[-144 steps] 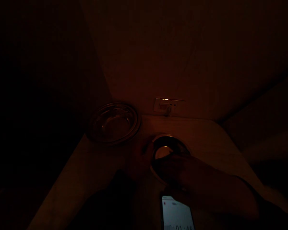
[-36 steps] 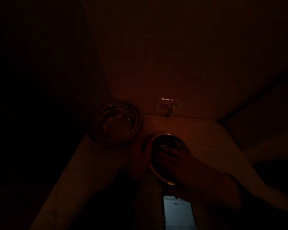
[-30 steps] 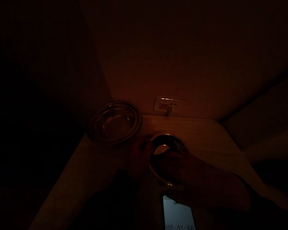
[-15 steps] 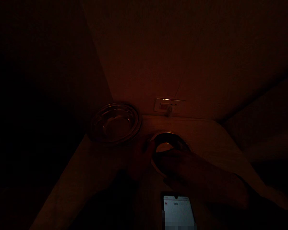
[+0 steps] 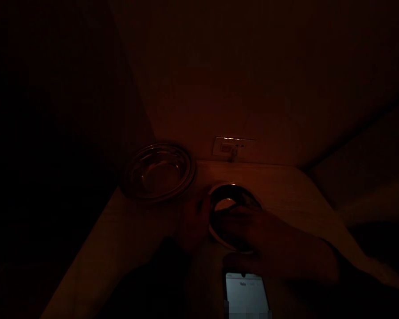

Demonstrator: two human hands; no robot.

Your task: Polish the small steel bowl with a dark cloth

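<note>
The scene is very dark. A small steel bowl point(image 5: 233, 195) stands on a pale counter point(image 5: 286, 190). My left hand point(image 5: 192, 223) is closed on the bowl's left rim and steadies it. My right hand point(image 5: 252, 235) reaches into the bowl from the right, its fingers curled down inside; I cannot make out what they touch or hold. A lit phone point(image 5: 246, 294) lies on the counter just below my right wrist.
A wider steel bowl point(image 5: 159, 170) sits at the counter's back left corner, next to a dark wall. A wall socket plate point(image 5: 232, 146) with a plug is behind the small bowl. The counter edge runs down to the left and right.
My right hand has shifted back and forth inside the small bowl, and the bowl has rocked slightly. My left hand stays on the rim. The wide bowl has not moved.
</note>
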